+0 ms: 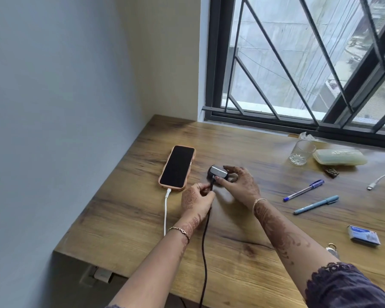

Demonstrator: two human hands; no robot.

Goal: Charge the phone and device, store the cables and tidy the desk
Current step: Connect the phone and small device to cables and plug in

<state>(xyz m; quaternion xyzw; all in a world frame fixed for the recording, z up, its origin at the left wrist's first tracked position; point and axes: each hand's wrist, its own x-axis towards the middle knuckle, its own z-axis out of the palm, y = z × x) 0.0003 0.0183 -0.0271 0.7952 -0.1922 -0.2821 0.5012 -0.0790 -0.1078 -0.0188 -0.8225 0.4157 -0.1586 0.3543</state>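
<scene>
Phone [177,166]: laid face up, screen dark, in a peach case, left of centre on the tabletop [125,218]. A white cable [165,210] is plugged into its lower end and run down to the tabletop's near edge.
Device [218,173]: small, grey and black, seen at frame centre, just right of the phone.
Right hand [239,182]: curled round the device, thumb on its lower side, fingers behind it.
Left hand [196,200]: closed in a pinch on the black cable [206,241] just below the device. Whether the plug is seated cannot be told.
Black cable: led from the device down to the frame's bottom edge.
Right of frame: a glass [301,152], a pale green case [339,157], two pens [303,190], a loose white cable end [380,180] and a small blue box [363,236] are scattered, well apart from the hands.
</scene>
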